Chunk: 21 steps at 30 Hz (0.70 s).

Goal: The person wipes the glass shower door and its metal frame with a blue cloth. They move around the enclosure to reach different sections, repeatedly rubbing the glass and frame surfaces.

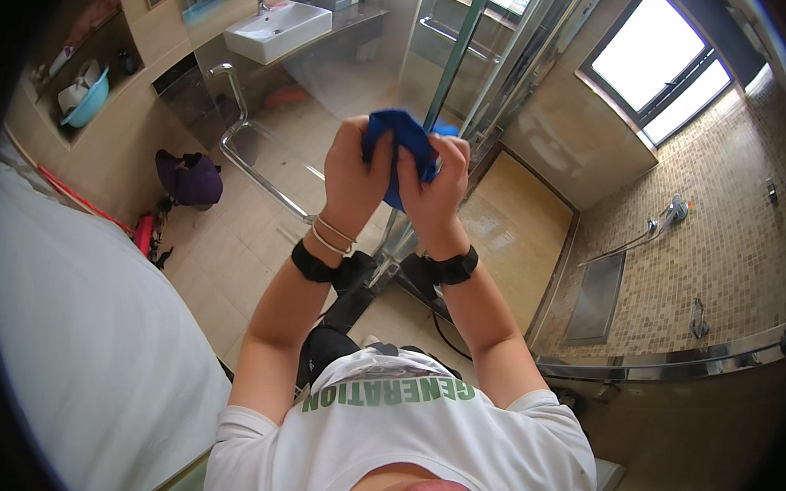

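A crumpled blue cloth [399, 129] is bunched between my two raised hands. My left hand [360, 167] grips its left side, thumb in front. On the right side, the fingers and thumb of my right hand [437, 174] pinch the same cloth. Both hands are close together in front of the edge of a glass shower door [450, 68]. Whether the cloth touches the glass, I cannot tell. Each wrist wears a black strap.
A bent chrome door handle [263, 172] lies left of my hands. Behind stands a white washbasin [277, 31]. A purple bag-like item [193, 178] sits by the left wall. At right are a raised shower floor [514, 225] and a hand shower [676, 208].
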Available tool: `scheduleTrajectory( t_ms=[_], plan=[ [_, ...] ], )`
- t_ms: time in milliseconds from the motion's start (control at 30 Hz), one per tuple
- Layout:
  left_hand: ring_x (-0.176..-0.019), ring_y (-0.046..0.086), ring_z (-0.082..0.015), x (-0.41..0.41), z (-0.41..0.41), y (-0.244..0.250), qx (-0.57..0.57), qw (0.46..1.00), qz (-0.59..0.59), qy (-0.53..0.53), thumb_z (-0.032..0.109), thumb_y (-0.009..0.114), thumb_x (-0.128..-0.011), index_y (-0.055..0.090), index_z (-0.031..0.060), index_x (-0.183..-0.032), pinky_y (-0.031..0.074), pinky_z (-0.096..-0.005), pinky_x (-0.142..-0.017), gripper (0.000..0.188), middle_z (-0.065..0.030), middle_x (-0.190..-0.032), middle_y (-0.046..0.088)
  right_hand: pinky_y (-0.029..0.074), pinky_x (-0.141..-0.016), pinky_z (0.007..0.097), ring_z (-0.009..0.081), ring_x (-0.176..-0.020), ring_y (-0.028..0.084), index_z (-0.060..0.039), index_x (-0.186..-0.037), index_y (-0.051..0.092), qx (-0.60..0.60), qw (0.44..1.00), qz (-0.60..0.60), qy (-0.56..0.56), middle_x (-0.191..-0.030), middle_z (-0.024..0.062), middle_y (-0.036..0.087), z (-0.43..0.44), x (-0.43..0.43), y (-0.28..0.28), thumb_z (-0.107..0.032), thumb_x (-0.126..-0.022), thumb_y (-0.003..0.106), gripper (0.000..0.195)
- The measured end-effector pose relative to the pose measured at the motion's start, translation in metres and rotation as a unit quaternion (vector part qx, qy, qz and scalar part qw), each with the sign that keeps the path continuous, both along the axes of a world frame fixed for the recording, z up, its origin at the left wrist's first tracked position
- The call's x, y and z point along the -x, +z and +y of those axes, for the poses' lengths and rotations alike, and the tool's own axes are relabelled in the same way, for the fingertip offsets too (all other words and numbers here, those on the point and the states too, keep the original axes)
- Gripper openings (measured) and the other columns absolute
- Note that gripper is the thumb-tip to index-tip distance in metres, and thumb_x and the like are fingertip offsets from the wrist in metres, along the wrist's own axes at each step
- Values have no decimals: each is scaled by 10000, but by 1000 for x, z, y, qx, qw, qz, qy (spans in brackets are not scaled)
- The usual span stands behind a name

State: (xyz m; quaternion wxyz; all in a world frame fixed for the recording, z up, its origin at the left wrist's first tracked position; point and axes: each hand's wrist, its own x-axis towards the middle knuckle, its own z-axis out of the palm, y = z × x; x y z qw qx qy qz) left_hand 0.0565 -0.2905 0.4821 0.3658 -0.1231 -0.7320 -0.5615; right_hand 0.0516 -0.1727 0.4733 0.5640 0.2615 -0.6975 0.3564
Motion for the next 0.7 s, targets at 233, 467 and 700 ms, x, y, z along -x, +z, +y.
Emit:
scheduleTrajectory(
  t_ms=[233, 467, 700],
  plan=[
    [-866, 503, -363, -3, -2, -79, 74, 996, 15, 43, 75, 618, -829, 514, 15, -927, 419, -430, -738, 155, -181, -914, 507, 432, -592, 397, 307, -708, 524, -76, -1059, 484, -66, 997, -41, 15, -846, 131, 509, 9, -6, -74, 52, -740, 705, 409],
    [-759, 560, -344, -16, -8, -140, 81, 993, -85, 30, 67, 639, -809, 556, 34, -917, 451, -412, -649, 140, -165, -828, 550, 438, -808, 413, 298, -861, 520, -105, -1070, 645, -185, 972, -125, -71, -889, 93, 505, 25, -31, -146, -83, -749, 696, 325],
    [-730, 621, -336, 9, -22, -60, -58, 998, 11, 22, 27, 600, -820, 589, 54, -1032, 508, -378, -641, 215, -155, -865, 632, 285, -1070, 474, 316, -1217, 452, -61, -1215, 580, -297, 930, -137, -166, -1288, 151, 492, -11, -41, -95, -231, -820, 656, 436]
  ],
)
